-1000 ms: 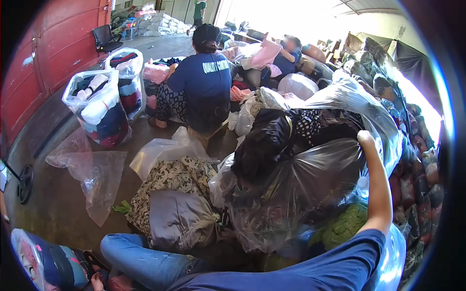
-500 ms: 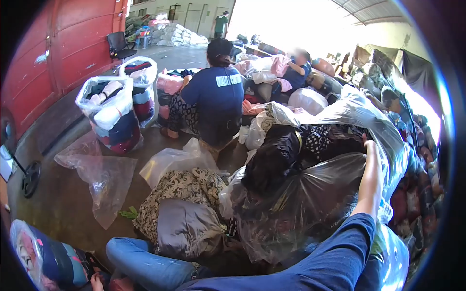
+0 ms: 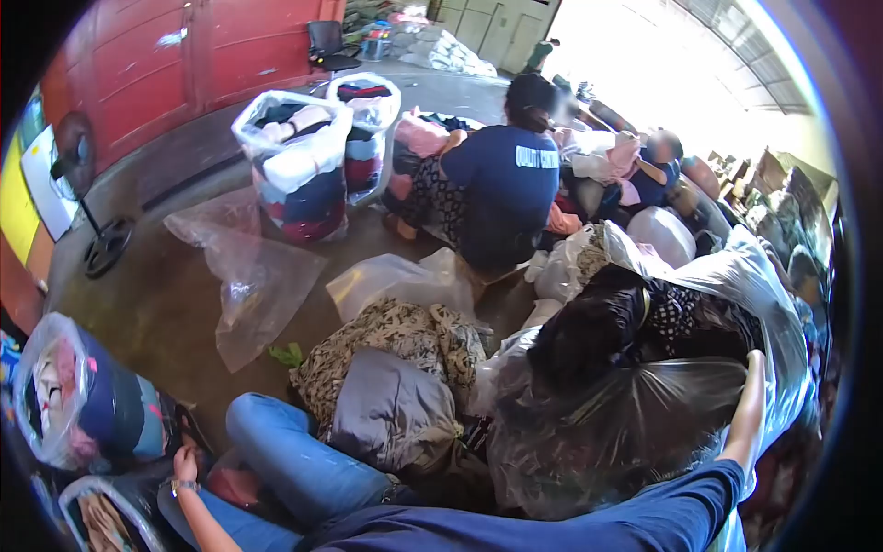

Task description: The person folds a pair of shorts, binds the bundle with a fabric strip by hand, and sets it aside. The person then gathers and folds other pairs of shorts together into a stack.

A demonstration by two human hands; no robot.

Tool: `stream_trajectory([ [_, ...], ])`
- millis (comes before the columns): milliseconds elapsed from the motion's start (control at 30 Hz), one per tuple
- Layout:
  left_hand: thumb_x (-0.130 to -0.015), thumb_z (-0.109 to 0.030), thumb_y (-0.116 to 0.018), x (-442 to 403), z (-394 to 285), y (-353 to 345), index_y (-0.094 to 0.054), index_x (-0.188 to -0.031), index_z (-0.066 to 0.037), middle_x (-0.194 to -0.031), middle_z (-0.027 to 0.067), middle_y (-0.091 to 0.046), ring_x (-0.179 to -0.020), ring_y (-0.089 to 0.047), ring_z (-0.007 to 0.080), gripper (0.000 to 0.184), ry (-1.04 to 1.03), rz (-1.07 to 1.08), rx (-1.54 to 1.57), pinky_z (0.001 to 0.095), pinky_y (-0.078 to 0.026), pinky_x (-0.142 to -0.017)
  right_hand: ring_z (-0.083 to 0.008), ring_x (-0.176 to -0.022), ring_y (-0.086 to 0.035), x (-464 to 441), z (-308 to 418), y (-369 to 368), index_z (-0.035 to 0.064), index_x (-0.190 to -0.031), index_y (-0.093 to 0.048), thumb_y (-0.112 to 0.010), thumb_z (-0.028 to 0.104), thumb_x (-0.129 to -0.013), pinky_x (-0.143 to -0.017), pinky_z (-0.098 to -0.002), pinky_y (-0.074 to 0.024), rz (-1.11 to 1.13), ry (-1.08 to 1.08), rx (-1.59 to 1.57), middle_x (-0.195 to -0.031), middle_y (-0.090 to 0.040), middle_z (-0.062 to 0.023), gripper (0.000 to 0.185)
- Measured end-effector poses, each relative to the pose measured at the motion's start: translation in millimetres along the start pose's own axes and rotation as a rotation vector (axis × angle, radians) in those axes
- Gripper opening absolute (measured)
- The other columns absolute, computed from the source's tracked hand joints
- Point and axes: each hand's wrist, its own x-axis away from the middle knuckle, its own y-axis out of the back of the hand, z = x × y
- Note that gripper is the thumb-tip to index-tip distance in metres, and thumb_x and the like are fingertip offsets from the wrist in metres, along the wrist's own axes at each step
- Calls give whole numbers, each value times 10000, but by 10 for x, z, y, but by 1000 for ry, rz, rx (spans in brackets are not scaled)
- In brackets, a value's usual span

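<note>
My right hand (image 3: 755, 361) is at the rim of a large clear plastic bag (image 3: 607, 446), its fingers partly hidden and closed on the plastic. Dark clothes fill this bag, with a black garment (image 3: 589, 327) bulging over its near left side and a black-and-white dotted cloth (image 3: 673, 311) beside it. At lower left, my left hand (image 3: 186, 465) is closed next to a packed bag of folded clothes (image 3: 115, 396); what it grips is too small to make out. A grey garment (image 3: 391, 400) and a leaf-patterned cloth (image 3: 368, 336) lie in front of me.
A person in a navy shirt (image 3: 510, 179) sits ahead, near two filled bags (image 3: 299, 184). Another person (image 3: 655, 175) handles pink cloth farther back. Loose clear plastic (image 3: 258, 276) lies on the floor. A fan stand (image 3: 108, 248) stands at left. More bags (image 3: 782, 202) are piled at right.
The view has swung left, so the scene sits farther right. My left hand and forearm show more fully at lower left. My right hand stays at the bag's rim.
</note>
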Motion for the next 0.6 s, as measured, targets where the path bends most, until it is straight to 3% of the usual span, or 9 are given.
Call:
stream_trajectory([
  [200, -860, -86, -522, 105, -231, -224, -612, -964, -8, -787, 91, -647, -676, -611, 166, 158, -194, -34, -288, 287, -481, -605, -96, -714, -486, -1129, -871, 197, 47, -813, -623, -570, 191, -781, -647, -260, -379, 107, 189, 223, -774, -563, -4, 156],
  [400, -836, -94, -558, 244, -562, -312, -609, -969, -9, -827, 134, -646, -746, -626, 229, 166, -241, -46, -451, 326, -485, -680, -92, -680, -482, -3060, -2250, 358, 58, -731, -591, -564, 95, -728, -619, -251, -379, 454, 305, 564, -717, -531, 2, 46],
  [433, -841, -102, -559, 247, -602, -331, -605, -978, -14, -840, 137, -647, -764, -624, 234, 169, -308, -59, -468, 329, -482, -692, -91, -674, -481, -3010, -2156, 311, 60, -718, -585, -564, 79, -719, -615, -250, -379, 477, 322, 547, -708, -526, 3, 29],
  [500, -850, -121, -566, 298, -778, -377, -594, -1001, -21, -855, 135, -649, -779, -619, 238, 183, -350, -37, -384, 328, -478, -701, -76, -540, -302, -2592, -1836, 168, 84, -576, -357, -517, 21, -645, -491, -267, -269, 368, 558, 237, -571, -322, 60, 185],
  [533, -857, -133, -571, 344, -895, -391, -585, -1019, -20, -844, 127, -646, -769, -618, 225, 198, -335, -7, -335, 317, -478, -696, -78, -544, -305, -2329, -1550, 122, 73, -574, -353, -533, 37, -658, -493, -269, -268, 260, 678, 325, -567, -333, 41, 203],
  [567, -863, -134, -567, 423, -1051, -413, -584, -1020, -15, -823, 114, -642, -756, -614, 206, 197, -353, 14, -319, 303, -478, -695, -102, -550, -318, -2241, -1423, 130, 51, -584, -361, -559, 57, -673, -504, -296, -288, 333, 500, 240, -569, -348, 8, 216],
  [600, -868, -131, -561, 414, -1037, -432, -580, -1029, -11, -832, 110, -641, -754, -610, 197, 201, -354, 39, -289, 299, -478, -695, -108, -553, -320, -2262, -1379, 76, 46, -590, -363, -574, 62, -677, -507, -304, -292, 292, 787, 346, -574, -349, 1, 228],
])
